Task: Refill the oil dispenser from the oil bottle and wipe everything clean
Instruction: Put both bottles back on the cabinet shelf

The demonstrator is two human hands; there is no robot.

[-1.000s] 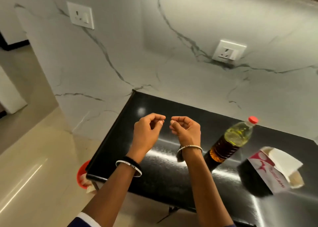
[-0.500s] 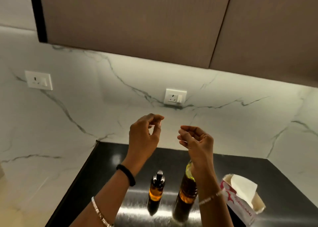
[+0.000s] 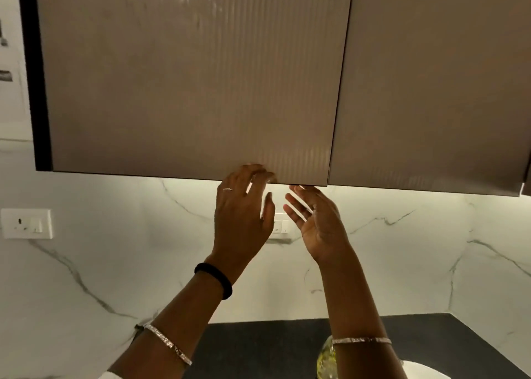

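Both hands are raised to the bottom edge of a ribbed brown wall cabinet door (image 3: 189, 74). My left hand (image 3: 242, 215) has its fingertips at the door's lower edge, fingers loosely bent. Just right of it, my right hand (image 3: 317, 223) is held palm up with straight fingers that reach the same edge near the gap between two doors. Neither hand holds anything. Only the top of the oil bottle (image 3: 326, 358), holding yellow oil, shows at the bottom behind my right forearm. The oil dispenser is out of view.
A second cabinet door (image 3: 431, 85) hangs to the right. The marble backsplash carries a socket (image 3: 27, 223) at the left and another (image 3: 280, 226) between my hands. The black countertop (image 3: 258, 347) lies below, with a white paper edge (image 3: 422, 371) at the bottom right.
The view tilted upward from the counter to the cabinets. Both hands rose from above the bottles to the cabinet door's bottom edge and their fingers uncurled. The dispenser dropped out of view.
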